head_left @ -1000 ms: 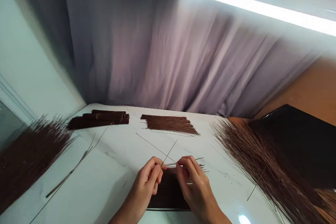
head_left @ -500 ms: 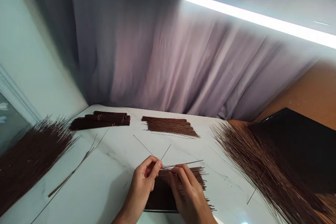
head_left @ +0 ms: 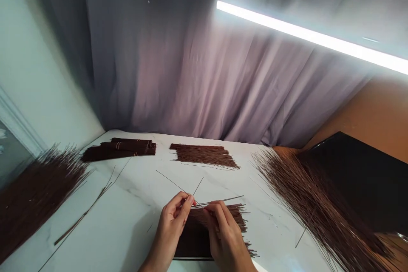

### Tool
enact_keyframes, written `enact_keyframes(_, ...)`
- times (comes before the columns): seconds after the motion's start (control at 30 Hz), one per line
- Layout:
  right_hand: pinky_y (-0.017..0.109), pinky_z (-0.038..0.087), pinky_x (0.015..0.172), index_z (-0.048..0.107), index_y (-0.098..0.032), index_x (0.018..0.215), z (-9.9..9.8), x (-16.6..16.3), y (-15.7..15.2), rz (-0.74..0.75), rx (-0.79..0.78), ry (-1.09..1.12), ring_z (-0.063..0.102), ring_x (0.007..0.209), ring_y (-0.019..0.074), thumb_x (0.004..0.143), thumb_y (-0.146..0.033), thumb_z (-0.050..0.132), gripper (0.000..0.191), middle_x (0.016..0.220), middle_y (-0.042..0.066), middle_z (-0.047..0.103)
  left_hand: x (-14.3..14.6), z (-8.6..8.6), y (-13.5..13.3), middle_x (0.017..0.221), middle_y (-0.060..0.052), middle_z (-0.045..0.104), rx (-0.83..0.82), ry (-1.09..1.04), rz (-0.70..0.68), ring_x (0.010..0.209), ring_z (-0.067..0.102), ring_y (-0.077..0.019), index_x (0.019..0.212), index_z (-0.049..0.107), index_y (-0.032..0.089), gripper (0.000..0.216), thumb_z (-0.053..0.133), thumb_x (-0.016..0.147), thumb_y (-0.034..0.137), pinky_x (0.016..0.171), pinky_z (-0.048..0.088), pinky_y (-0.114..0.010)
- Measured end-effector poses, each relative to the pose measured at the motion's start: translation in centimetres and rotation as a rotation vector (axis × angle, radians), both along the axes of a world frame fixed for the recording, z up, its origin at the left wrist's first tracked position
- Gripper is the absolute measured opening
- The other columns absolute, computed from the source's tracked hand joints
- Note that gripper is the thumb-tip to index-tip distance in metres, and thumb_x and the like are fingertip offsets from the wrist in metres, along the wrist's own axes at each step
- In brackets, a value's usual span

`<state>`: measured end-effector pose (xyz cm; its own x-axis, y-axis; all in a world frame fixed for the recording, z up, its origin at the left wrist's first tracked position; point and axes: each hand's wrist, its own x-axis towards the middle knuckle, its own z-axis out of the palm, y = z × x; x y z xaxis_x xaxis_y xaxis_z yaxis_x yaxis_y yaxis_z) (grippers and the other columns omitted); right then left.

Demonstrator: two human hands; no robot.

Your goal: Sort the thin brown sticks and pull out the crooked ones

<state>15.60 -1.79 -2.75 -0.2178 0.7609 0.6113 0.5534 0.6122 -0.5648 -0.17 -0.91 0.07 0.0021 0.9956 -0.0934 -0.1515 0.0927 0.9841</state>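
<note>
Over the table's front middle, my left hand [head_left: 174, 219] is closed, thumb and forefinger pinching thin brown sticks [head_left: 168, 180]. One of these slants up to the left and another rises to the right. My right hand [head_left: 225, 227] is closed in a pinch close beside it, at the lower end of a thin stick running between the two hands. Beneath both hands lies a layer of brown sticks [head_left: 239, 219], uneven at its right side, with a dark flat surface [head_left: 193, 242] in front. The exact fingertip contact is partly hidden.
On the white table [head_left: 127, 208], a large stick bundle [head_left: 38, 204] lies left and another [head_left: 302, 187] right, against a black panel [head_left: 360, 182]. Tied dark bundles [head_left: 127, 148] and a loose row of sticks [head_left: 200, 155] lie at the back. Several stray sticks [head_left: 84, 214] lie left.
The view has shifted slightly. Both hands keep their pinches, and the slanting sticks have moved only a little with them.
</note>
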Motion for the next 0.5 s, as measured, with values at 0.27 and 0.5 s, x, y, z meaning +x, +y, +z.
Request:
enact_keyframes(0.27,0.026,0.047,0.064,0.05,-0.023,0.096,-0.4,-0.47,-0.11,0.013,-0.04,0.045,0.055,0.071,0.0151,0.103,-0.013,0.039,0.016,0.085,0.002,0.054,-0.04,-1.01,0.33,0.06,0.007,0.037,0.017,0.044,0.039,0.049,0.021,-0.0063,0.077,0.066,0.017,0.046,0.068,0.084,0.063,0.04,0.015,-0.017)
enact_keyframes(0.5,0.026,0.046,0.062,0.049,-0.023,0.096,0.12,-0.35,-0.21,0.045,-0.065,0.057,0.054,0.07,0.0151,0.104,-0.013,0.037,0.018,0.085,0.002,0.054,-0.39,-0.86,0.38,0.059,0.008,0.032,-0.011,0.059,0.009,0.051,0.022,-0.007,0.079,0.065,0.017,0.047,0.067,0.084,0.064,0.044,0.015,-0.016)
